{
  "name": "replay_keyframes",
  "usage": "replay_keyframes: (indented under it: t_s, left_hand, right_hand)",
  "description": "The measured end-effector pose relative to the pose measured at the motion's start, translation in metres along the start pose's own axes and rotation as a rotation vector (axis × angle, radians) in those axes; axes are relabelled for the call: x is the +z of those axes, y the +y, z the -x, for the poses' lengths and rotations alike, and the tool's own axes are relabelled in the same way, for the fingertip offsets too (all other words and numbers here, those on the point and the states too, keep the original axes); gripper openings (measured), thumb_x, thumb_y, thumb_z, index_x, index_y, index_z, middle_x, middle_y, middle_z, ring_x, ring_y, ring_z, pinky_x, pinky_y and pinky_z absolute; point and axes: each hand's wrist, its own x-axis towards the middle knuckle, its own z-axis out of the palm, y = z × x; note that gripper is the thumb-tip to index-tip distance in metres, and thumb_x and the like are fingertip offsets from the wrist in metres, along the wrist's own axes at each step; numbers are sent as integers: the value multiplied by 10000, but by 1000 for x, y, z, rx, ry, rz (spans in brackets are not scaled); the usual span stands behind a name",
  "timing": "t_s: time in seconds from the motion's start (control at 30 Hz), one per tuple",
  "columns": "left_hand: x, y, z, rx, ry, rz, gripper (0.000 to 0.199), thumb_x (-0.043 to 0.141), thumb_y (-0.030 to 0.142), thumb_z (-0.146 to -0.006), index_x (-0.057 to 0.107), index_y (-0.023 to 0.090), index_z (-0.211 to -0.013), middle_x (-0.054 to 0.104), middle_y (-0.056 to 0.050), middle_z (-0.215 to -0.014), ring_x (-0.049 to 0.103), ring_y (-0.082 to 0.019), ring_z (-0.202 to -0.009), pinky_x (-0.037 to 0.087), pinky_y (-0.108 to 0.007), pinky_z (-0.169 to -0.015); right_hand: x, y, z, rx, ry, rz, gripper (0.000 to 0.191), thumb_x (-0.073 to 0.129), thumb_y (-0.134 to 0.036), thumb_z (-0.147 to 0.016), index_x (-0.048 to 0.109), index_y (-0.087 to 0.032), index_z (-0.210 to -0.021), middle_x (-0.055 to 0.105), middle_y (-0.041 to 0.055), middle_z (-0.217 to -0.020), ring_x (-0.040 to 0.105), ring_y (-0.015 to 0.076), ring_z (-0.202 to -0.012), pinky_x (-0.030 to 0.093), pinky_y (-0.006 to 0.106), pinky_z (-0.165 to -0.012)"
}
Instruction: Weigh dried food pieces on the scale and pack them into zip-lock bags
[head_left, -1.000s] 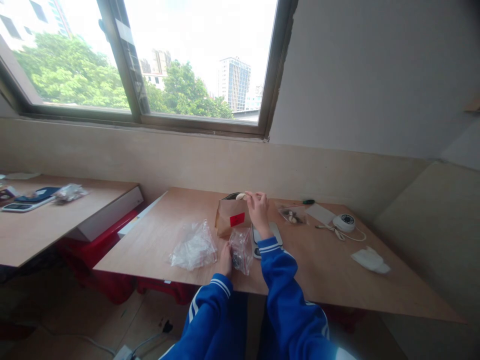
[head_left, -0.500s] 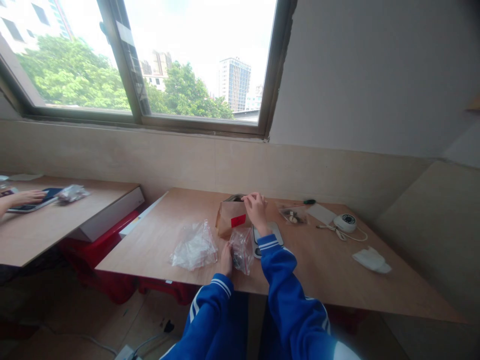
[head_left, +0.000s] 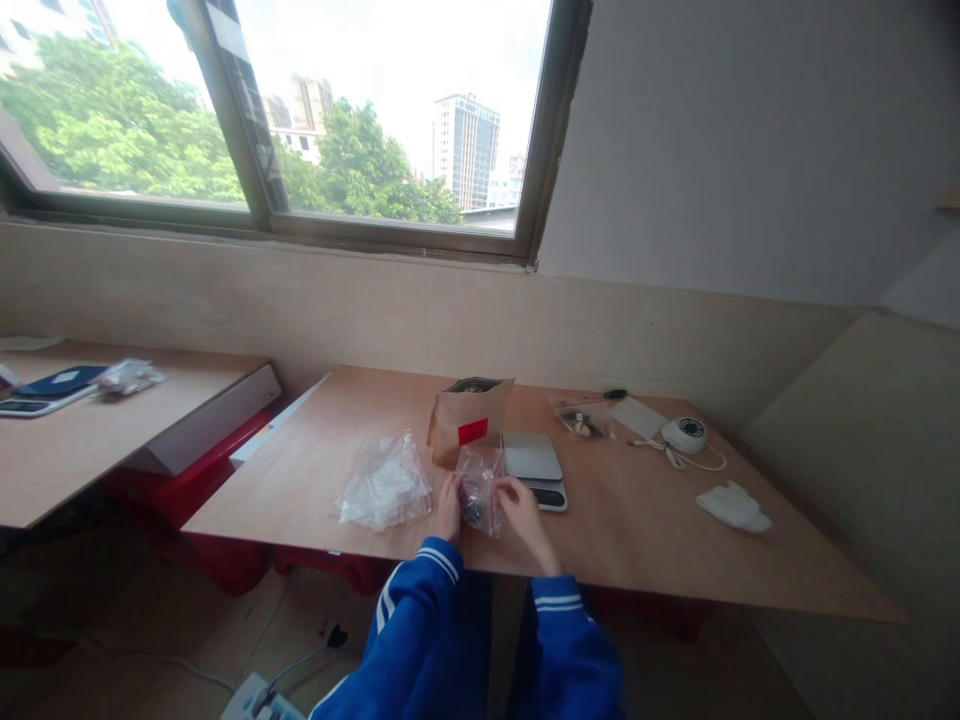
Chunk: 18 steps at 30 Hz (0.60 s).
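Observation:
A clear zip bag [head_left: 477,500] with small dark items inside lies near the table's front edge, between my two hands. My left hand [head_left: 448,508] is closed on the bag's left side. At its right edge, my right hand [head_left: 519,500] pinches the plastic. Just behind stands an upright brown paper bag [head_left: 459,415] with a red label, its top open. To the right of the zip bag is a kitchen scale [head_left: 534,460] with a bare silver plate. A pile of clear plastic bags [head_left: 384,485] lies to the left.
Further right are a bag of small parts [head_left: 583,422], a green-handled screwdriver [head_left: 615,394], a white card [head_left: 639,412], a white dome camera [head_left: 684,435] with its cable, and a crumpled white bag [head_left: 733,507]. Another table [head_left: 187,400] with a scale stands at left.
My right hand has come down from the paper bag's opening to the zip bag's right edge. The other person's hand at the left table has gone out of view. The view has shifted slightly.

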Motion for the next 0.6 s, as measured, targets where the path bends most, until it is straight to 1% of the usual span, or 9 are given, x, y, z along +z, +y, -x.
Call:
replay_keyframes:
  t_s: [0.1, 0.17, 0.3, 0.4, 0.53, 0.6]
  left_hand:
    - [0, 2, 2, -3, 1, -38, 275, 535, 332, -775, 638, 159, -962, 669, -84, -1016, 588, -211, -1036, 437, -328, -934]
    - [-1, 5, 4, 11, -3, -67, 266, 530, 326, -781, 642, 160, -956, 669, -79, -1016, 586, -214, -1033, 431, -331, -945]
    - [-3, 8, 6, 44, -15, -122, 223, 528, 329, -786, 650, 179, -899, 671, -70, -981, 573, -230, -1049, 424, -340, -955]
    - [-4, 10, 6, 57, -30, -151, 209, 519, 337, -793, 650, 187, -855, 671, -71, -948, 572, -237, -1048, 428, -338, -951]
    - [-3, 10, 5, 59, -30, -169, 212, 514, 327, -803, 650, 181, -873, 666, -75, -993, 562, -230, -1077, 404, -330, -983]
    - [-3, 9, 4, 49, -17, -174, 216, 512, 321, -807, 648, 173, -886, 662, -81, -1028, 552, -227, -1103, 386, -332, -1003]
  right_hand:
    - [3, 9, 4, 35, -132, -8, 160, 609, -305, -714, 653, -176, -796, 683, 43, -782, 625, 193, -725, 505, 334, -726]
    - [7, 12, 5, 24, -167, -26, 193, 646, -321, -709, 664, -173, -831, 687, 48, -808, 630, 192, -731, 512, 339, -730]
    - [15, 14, 11, -15, -172, -30, 218, 687, -349, -702, 685, -191, -854, 684, 45, -832, 636, 199, -740, 523, 343, -705]
    - [19, 14, 16, -4, -194, -5, 211, 669, -361, -724, 695, -195, -853, 680, 52, -863, 632, 199, -756, 521, 340, -709]
    - [21, 13, 20, 9, -202, 60, 234, 705, -342, -684, 694, -194, -866, 668, 42, -854, 617, 192, -733, 515, 328, -688]
    - [21, 12, 21, -8, -194, 81, 211, 714, -331, -671, 696, -191, -828, 663, 36, -824, 614, 194, -728, 514, 331, -691]
